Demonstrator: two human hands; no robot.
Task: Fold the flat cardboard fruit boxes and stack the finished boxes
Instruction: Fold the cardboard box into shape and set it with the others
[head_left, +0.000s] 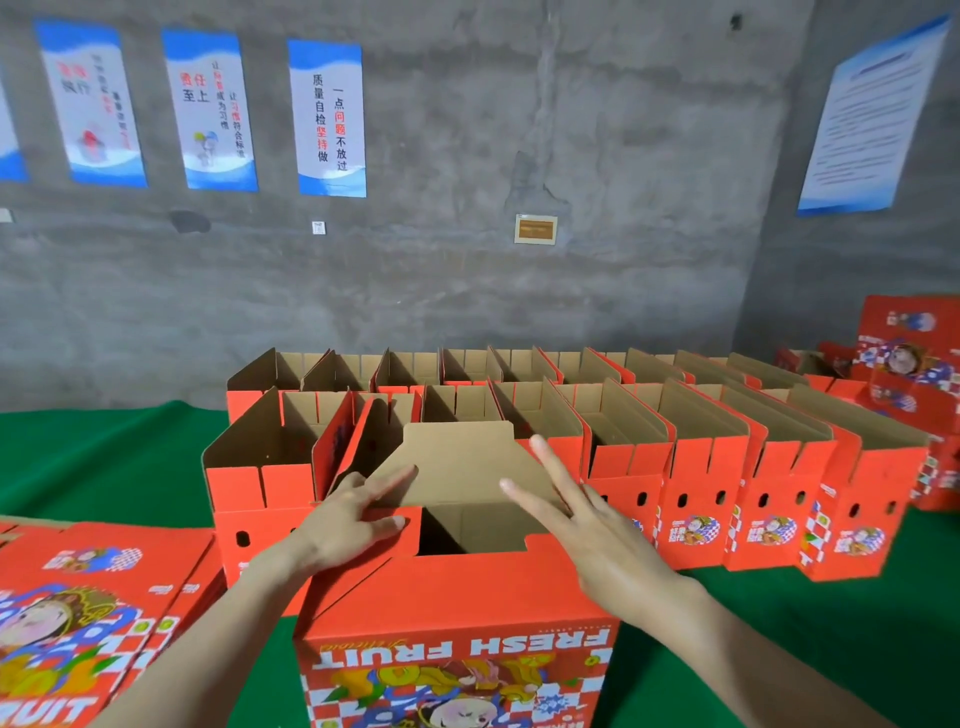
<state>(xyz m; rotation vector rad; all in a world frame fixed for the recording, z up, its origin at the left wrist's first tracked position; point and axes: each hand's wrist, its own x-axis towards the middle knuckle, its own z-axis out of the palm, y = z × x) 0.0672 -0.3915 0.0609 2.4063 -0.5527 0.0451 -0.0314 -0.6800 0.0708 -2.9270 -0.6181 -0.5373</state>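
Observation:
A red cardboard fruit box (457, 597) printed "FRESH FRUIT" stands upright at the front centre, its top half open. My left hand (353, 525) lies with straight fingers on the box's left flap, pressing it inward. My right hand (576, 514) is spread flat, its fingers on the brown inner flap (457, 457) at the box's right side. A pile of flat red boxes (83, 613) lies at the lower left. Two rows of folded open-topped boxes (623, 431) stand behind.
Everything sits on a green table cloth (98, 457). More red boxes (904, 364) are stacked at the far right. A grey concrete wall with blue-and-white posters (327, 119) rises behind the rows.

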